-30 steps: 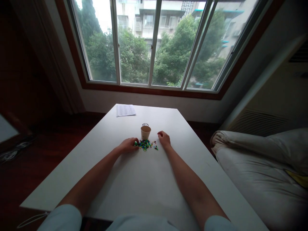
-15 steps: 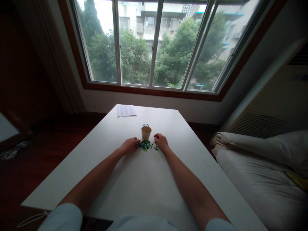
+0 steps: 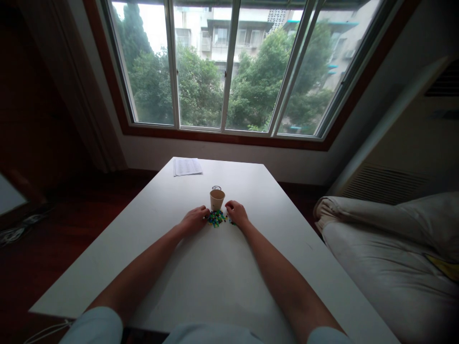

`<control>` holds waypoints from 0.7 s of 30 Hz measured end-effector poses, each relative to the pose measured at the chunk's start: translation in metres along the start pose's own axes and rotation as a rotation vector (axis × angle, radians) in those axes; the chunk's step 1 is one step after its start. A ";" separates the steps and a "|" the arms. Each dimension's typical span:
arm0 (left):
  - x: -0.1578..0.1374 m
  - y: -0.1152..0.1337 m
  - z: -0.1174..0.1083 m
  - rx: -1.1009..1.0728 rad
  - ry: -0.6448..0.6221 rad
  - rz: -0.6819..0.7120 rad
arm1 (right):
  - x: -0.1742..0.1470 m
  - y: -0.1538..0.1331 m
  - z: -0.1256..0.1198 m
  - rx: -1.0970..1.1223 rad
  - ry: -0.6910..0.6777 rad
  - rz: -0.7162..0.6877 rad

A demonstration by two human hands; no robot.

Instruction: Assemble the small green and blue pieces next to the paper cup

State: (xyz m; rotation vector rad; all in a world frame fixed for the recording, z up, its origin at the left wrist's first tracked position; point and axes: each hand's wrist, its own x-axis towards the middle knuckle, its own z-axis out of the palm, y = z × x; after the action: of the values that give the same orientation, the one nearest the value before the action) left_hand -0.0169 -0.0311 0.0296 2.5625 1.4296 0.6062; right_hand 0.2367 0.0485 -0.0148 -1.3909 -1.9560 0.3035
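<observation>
A pile of small beads (image 3: 216,218), green, blue, yellow and dark, lies in front of a brown paper cup (image 3: 217,200) that stands upright on the white table. My left hand (image 3: 195,219) rests at the pile's left edge, fingers curled together against the beads. To the right of the cup, my right hand (image 3: 237,213) has thumb and fingertips drawn into a pinch, just above the table. What either hand holds, if anything, is too small to make out. A few loose beads lie under my right hand, partly hidden by it.
Behind the cup lies a thin dark loop (image 3: 216,188), perhaps cord or wire. Sheets of printed paper (image 3: 188,167) are at the table's far left corner. A couch with a pale cover (image 3: 387,258) stands to the right of the table (image 3: 215,277); a window is ahead.
My right hand has shifted slightly left, closer to the cup, and now covers more of the loose beads. My left hand stays by the pile. The camera view has tilted a little.
</observation>
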 end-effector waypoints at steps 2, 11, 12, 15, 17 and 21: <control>0.000 0.001 0.001 0.005 0.007 -0.008 | 0.000 0.000 0.000 -0.002 0.002 -0.006; 0.000 0.004 0.000 -0.016 0.020 -0.028 | 0.000 -0.001 0.000 -0.010 -0.003 -0.016; 0.000 0.004 0.000 -0.019 0.024 -0.031 | 0.000 -0.001 0.000 -0.011 -0.001 -0.015; 0.000 0.004 0.000 -0.017 0.032 -0.046 | 0.000 -0.003 -0.001 -0.014 0.006 -0.012; 0.000 0.004 0.001 -0.021 0.034 -0.048 | -0.001 -0.004 -0.001 -0.017 0.003 -0.009; 0.000 0.002 0.002 -0.039 0.026 -0.054 | -0.001 -0.006 -0.003 -0.020 -0.005 0.001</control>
State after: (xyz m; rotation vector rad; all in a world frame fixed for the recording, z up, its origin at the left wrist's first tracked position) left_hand -0.0145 -0.0321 0.0289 2.4870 1.4752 0.6547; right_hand 0.2346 0.0448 -0.0099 -1.4046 -1.9677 0.2892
